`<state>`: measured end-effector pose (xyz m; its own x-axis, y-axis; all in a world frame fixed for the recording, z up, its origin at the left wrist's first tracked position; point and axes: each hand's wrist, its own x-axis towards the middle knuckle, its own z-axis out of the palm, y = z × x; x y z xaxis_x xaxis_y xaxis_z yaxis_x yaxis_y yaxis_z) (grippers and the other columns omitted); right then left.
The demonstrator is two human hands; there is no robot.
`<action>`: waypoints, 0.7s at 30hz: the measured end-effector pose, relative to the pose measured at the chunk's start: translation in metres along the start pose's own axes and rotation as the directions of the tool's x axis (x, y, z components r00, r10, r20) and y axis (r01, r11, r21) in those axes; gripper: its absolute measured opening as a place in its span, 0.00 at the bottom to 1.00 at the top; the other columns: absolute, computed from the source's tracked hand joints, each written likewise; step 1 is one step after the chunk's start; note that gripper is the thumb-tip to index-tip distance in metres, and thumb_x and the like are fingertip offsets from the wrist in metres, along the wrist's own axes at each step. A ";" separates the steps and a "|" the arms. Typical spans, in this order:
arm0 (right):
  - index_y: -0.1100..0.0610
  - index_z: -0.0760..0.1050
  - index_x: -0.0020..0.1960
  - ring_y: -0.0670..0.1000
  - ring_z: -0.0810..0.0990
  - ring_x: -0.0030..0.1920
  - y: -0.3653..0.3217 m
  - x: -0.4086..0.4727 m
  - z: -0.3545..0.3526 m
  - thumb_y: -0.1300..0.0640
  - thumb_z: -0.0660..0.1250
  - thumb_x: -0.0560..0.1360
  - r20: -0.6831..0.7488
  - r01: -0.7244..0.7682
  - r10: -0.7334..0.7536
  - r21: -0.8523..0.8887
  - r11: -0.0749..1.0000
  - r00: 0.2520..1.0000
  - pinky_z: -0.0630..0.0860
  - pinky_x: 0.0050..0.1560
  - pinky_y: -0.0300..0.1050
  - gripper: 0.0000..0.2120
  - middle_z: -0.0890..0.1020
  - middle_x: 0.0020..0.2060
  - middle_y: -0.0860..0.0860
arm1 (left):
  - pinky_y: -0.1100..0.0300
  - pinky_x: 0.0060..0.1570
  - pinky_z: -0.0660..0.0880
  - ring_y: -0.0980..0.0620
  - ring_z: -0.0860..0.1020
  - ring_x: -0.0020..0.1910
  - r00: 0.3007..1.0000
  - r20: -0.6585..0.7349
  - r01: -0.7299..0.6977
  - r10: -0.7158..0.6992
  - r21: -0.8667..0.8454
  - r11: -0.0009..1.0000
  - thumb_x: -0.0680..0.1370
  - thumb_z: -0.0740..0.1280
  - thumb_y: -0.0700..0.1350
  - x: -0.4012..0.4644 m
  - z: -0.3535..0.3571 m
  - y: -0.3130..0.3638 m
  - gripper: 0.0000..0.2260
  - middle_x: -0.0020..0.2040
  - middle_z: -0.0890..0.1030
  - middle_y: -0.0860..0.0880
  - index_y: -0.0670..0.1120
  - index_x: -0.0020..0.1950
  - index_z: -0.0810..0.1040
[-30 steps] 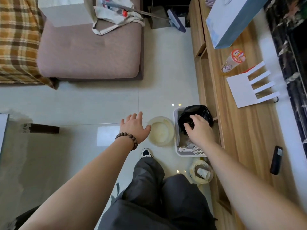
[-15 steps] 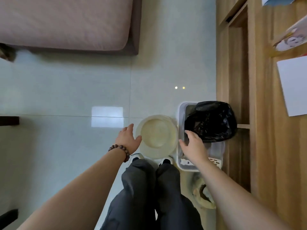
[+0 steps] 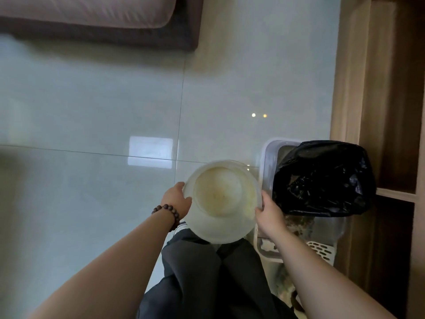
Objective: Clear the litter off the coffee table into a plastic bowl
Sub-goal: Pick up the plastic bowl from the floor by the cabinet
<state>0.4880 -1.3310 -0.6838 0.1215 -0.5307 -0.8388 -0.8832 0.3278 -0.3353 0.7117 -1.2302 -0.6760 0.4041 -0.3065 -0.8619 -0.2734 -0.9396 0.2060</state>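
Note:
A translucent, yellowish plastic bowl (image 3: 222, 199) is held above the floor in front of my knees, with nothing visible inside it. My left hand (image 3: 176, 201), with a bead bracelet at the wrist, grips its left rim. My right hand (image 3: 269, 214) grips its right side. The coffee table and its litter are out of view.
A black bin bag (image 3: 322, 178) sits in a clear plastic box (image 3: 266, 155) just right of the bowl. A white slotted basket (image 3: 319, 249) lies below it. A wooden cabinet (image 3: 377, 88) runs along the right. A pink sofa (image 3: 92, 12) is at the top left. The floor is pale tile.
Both hands closed on the bowl's sides and lifted it off the floor toward me. The camera has moved nearer and tilted further down.

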 end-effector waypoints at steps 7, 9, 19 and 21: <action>0.42 0.64 0.71 0.53 0.77 0.56 -0.050 -0.058 -0.045 0.61 0.56 0.78 -0.023 0.116 -0.116 0.002 0.993 0.993 0.77 0.55 0.49 0.25 0.78 0.60 0.50 | 0.59 0.43 0.72 0.48 0.77 0.43 0.995 -0.095 -0.048 0.037 -0.117 0.992 0.79 0.62 0.39 -0.069 -0.062 0.009 0.20 0.45 0.78 0.47 0.43 0.72 0.70; 0.42 0.64 0.71 0.54 0.78 0.56 -0.076 -0.089 -0.067 0.61 0.56 0.78 -0.034 0.148 -0.148 -0.014 0.989 0.988 0.78 0.57 0.54 0.25 0.78 0.60 0.51 | 0.57 0.46 0.74 0.47 0.77 0.44 0.989 -0.138 -0.070 0.049 -0.157 0.985 0.79 0.62 0.40 -0.105 -0.089 0.015 0.20 0.47 0.78 0.47 0.43 0.72 0.71; 0.36 0.72 0.55 0.51 0.78 0.39 -0.219 -0.295 -0.183 0.64 0.57 0.76 -0.078 0.440 -0.440 -0.022 0.898 0.895 0.73 0.40 0.40 0.22 0.81 0.43 0.51 | 0.44 0.52 0.80 0.38 0.83 0.49 0.952 -0.300 -0.208 0.069 -0.463 0.862 0.78 0.64 0.40 -0.322 -0.240 0.040 0.13 0.51 0.82 0.42 0.41 0.62 0.78; 0.35 0.71 0.58 0.52 0.79 0.45 -0.238 -0.330 -0.199 0.63 0.57 0.77 -0.114 0.471 -0.470 -0.023 0.882 0.875 0.72 0.43 0.38 0.23 0.80 0.47 0.49 | 0.44 0.51 0.81 0.38 0.83 0.47 0.943 -0.325 -0.238 0.070 -0.515 0.823 0.77 0.64 0.39 -0.361 -0.262 0.042 0.12 0.48 0.82 0.42 0.40 0.59 0.79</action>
<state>0.5684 -1.3889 -0.2416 0.4697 -0.7077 -0.5277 -0.7324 0.0213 -0.6805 0.7828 -1.1989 -0.2349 0.6457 -0.4039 -0.6480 0.1284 -0.7791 0.6136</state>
